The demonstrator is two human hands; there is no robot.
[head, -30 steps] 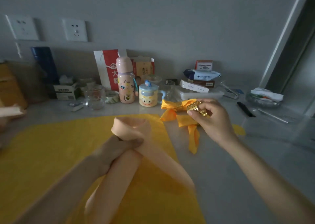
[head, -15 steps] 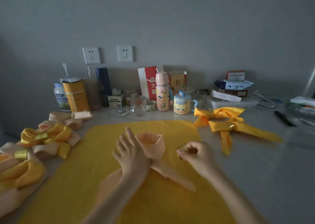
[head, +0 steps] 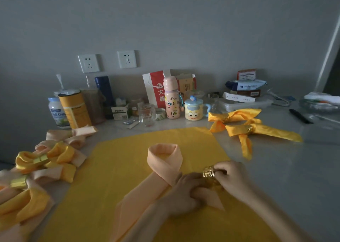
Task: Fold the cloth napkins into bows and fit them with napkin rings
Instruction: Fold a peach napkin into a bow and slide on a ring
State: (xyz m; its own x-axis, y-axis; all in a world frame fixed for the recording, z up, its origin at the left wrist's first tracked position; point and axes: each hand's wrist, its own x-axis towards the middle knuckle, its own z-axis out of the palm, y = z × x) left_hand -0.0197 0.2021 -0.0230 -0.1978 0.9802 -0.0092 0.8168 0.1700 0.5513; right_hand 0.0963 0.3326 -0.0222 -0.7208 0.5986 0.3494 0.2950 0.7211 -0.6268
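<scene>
Peach napkin point(head: 163, 160) in the middle of a flat yellow cloth point(head: 119, 177), folded into a narrow band, looped once away from the person and crossed over itself, both tails spreading toward the near edge. Crossing point bunched and gripped in the left hand point(head: 184, 195), fingers curled round the fabric. Gold napkin ring point(head: 209, 175) with a cut-out key pattern right at that hand's fingertips, just above the right tail, pinched between thumb and fingers of the right hand point(head: 233, 179). No telling whether any fabric is already inside the ring.

Beyond the cloth's far right corner, on the pale grey surface point(head: 294, 177), two finished yellow bows point(head: 257, 131), each cinched with a gold ring, overlapping one another. At the left edge, a heap of peach and yellow bows point(head: 46, 160), several banded in gold.

Along the wall, left to right: white lidded jar point(head: 57, 113), yellow canister point(head: 74, 109), clear glass point(head: 146, 114), red-and-white paper bag point(head: 156, 89), pink cartoon bottle point(head: 172, 101), yellow smiling-face mug point(head: 193, 109) with a blue-topped lid. Further right, a black pen point(head: 299, 115). Above, two white wall sockets point(head: 89, 63).
</scene>
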